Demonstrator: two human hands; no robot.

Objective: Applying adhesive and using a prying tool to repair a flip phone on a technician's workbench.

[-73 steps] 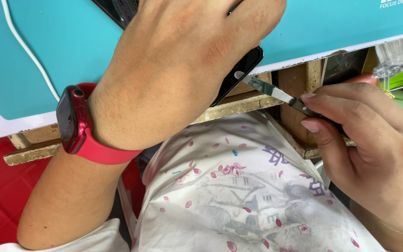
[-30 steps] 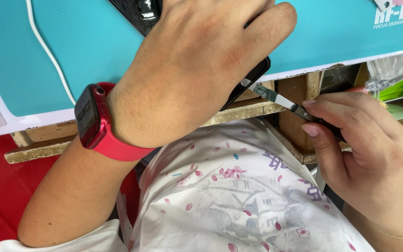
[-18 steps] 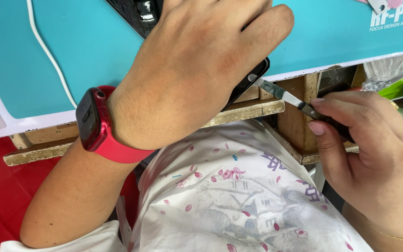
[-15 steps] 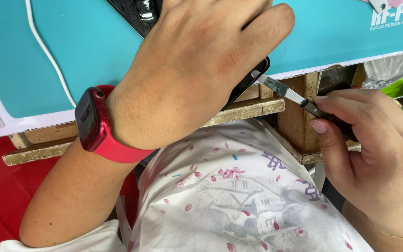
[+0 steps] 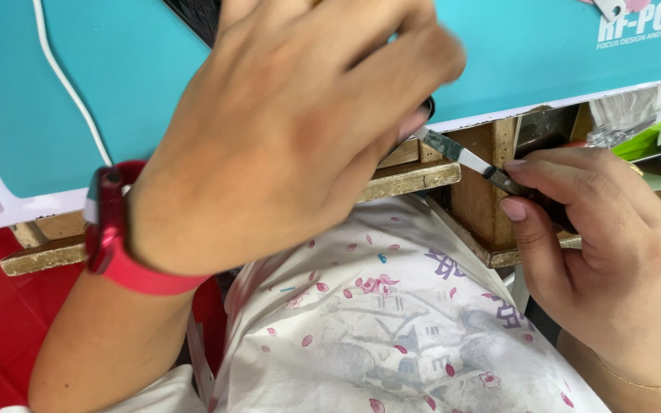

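My left hand (image 5: 292, 130), with a red watch (image 5: 112, 233) on the wrist, covers and grips a black device (image 5: 193, 11) at the edge of the teal work mat (image 5: 78, 84); most of the device is hidden under the hand. My right hand (image 5: 598, 245) pinches a thin metal blade tool (image 5: 464, 158) between thumb and fingers. The tool's tip points left and reaches the device's lower edge, just under my left fingertips.
A white cable (image 5: 66, 84) runs across the mat at the left. A worn wooden bench edge (image 5: 415, 177) and post lie below the mat. Clear plastic and green items (image 5: 652, 122) sit on a shelf at right. Floral white cloth (image 5: 392, 329) covers my lap; red surface at lower left.
The view has shifted slightly and my left hand sits a little lower over the device. The right hand keeps the blade tip at the device's edge, nudged a bit closer.
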